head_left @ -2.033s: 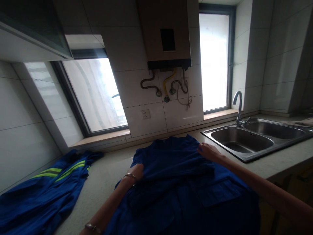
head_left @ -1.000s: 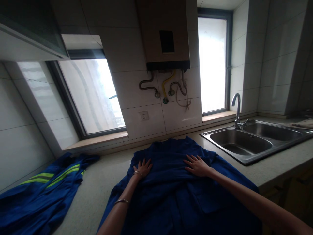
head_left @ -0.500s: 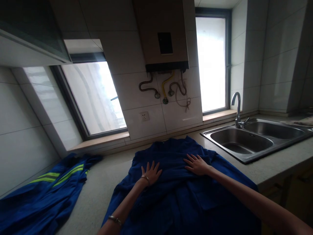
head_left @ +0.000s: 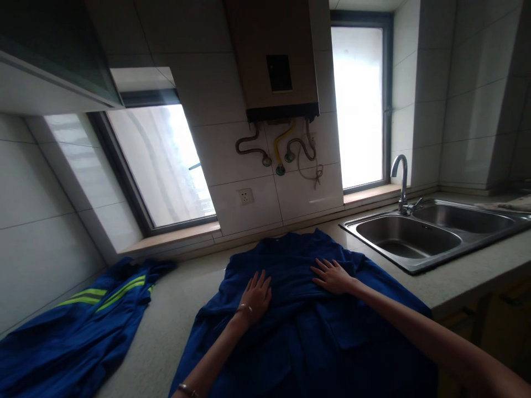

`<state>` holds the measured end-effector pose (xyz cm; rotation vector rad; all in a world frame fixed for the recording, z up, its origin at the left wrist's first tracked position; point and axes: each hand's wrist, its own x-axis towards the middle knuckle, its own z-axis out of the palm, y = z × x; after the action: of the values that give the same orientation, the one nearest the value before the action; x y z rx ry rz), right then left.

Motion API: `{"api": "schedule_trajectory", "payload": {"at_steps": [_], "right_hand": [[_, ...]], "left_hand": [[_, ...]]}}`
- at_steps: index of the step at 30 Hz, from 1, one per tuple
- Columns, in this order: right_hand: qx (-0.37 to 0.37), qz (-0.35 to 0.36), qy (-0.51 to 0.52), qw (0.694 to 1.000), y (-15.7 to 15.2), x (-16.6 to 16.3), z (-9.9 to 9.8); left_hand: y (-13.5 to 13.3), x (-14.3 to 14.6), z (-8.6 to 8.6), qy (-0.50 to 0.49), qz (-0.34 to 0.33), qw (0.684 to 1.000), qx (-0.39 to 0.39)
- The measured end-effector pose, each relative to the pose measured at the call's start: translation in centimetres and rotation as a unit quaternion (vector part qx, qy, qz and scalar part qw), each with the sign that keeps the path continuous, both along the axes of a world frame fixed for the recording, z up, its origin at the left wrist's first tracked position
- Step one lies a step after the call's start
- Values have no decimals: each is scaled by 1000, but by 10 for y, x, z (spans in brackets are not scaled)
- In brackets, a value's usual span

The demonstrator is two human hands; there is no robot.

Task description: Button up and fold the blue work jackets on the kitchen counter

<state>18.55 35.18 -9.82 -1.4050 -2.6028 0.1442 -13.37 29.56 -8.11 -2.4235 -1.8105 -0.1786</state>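
A dark blue work garment (head_left: 307, 337) lies spread on the grey countertop (head_left: 174, 315) in front of me, its far end near the wall. My left hand (head_left: 256, 296) rests flat on its upper left part, fingers apart, a bracelet at the wrist. My right hand (head_left: 332, 276) lies flat on the upper right part, fingers stretched out over a fold. Neither hand grips anything.
A second blue garment with yellow-green reflective stripes (head_left: 83, 326) lies on the counter at the left. A steel double sink (head_left: 418, 235) with a tap (head_left: 401, 182) sits at the right. A water heater (head_left: 276, 61) hangs on the tiled wall between two windows.
My left hand has slid right and slightly nearer across the cloth, from the garment's left edge toward its middle. My right hand has stayed almost still, flat on the fold.
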Motion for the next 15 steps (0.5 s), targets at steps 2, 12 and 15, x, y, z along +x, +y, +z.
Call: {"api": "schedule_trajectory", "payload": {"at_steps": [2, 12, 15], "right_hand": [[-2, -2, -1, 1000, 0, 0, 2], [-60, 13, 369, 927, -62, 29, 36], [-329, 45, 439, 835, -111, 76, 62]], "left_hand": [[-16, 5, -1, -14, -44, 998, -37], [-83, 11, 45, -62, -94, 989, -100], [-136, -7, 48, -30, -163, 980, -107]]}}
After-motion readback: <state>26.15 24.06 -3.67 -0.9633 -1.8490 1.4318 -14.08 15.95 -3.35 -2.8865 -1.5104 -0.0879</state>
